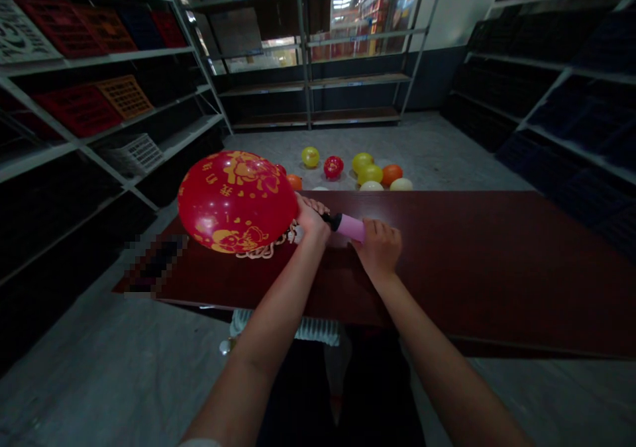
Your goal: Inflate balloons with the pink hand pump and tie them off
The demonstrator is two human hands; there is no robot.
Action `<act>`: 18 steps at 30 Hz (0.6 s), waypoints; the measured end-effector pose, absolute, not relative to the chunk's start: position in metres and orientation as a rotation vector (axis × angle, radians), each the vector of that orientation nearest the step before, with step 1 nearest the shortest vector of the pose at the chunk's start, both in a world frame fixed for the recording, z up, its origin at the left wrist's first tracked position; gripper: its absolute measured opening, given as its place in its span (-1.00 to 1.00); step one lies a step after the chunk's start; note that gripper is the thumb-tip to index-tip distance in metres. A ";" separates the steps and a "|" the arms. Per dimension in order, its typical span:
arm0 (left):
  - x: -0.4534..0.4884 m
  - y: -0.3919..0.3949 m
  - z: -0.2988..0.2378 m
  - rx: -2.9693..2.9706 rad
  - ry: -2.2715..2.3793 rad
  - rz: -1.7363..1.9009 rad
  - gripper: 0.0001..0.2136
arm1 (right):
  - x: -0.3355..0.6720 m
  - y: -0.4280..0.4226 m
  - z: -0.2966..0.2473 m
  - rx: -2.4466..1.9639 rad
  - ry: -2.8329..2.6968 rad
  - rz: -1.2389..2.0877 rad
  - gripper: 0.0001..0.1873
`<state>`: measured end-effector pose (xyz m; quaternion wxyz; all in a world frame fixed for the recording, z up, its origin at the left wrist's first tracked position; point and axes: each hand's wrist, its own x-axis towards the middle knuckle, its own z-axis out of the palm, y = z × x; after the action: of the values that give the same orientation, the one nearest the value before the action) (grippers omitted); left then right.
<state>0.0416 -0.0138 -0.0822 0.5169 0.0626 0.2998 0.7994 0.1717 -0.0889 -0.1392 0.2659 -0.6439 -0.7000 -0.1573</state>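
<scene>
Fingers of your right hand (pixel 378 249) are wrapping around the pink pump (pixel 350 228), while your left hand (pixel 313 218) is gripping the red balloon (pixel 236 198) at its end, by the pump's black tip (pixel 335 221). The balloon is bulging out left of those fingers, above pale strands (pixel 259 254). Beyond your 2 hands, past the brown table (pixel 472 255), 3 yellow balloons (pixel 370 174) are lying on the floor (pixel 427 146).

"What's worn on the lower half?"
"Dark trousers (pixel 382 387) — close to black."
"And higher up?"
"A pale sleeve edge (pixel 199 443) on the left — then bare forearms (pixel 278 301), bare left hand (pixel 313 218), bare right hand (pixel 380 248)."
</scene>
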 end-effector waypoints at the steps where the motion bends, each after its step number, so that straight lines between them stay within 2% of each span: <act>1: 0.042 -0.014 -0.081 0.154 0.711 1.907 -0.50 | 0.172 -0.089 -0.139 -1.752 -1.883 -0.430 -0.64; 7: 0.021 -0.004 -0.078 0.223 0.628 1.700 -0.51 | 0.165 -0.090 -0.139 -1.807 -1.917 -0.500 -0.66; 13: 0.002 0.006 -0.082 0.166 0.647 1.596 -0.51 | 0.161 -0.091 -0.139 -1.816 -2.063 -0.487 -0.57; 18: -0.011 0.009 -0.078 0.115 0.620 1.553 -0.55 | 0.169 -0.109 -0.124 -1.881 -2.127 -0.417 -0.68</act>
<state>-0.0112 0.0086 -0.0778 0.6689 0.0509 0.2750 0.6888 0.1693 -0.1090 -0.1236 0.1355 -0.6494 -0.7343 -0.1438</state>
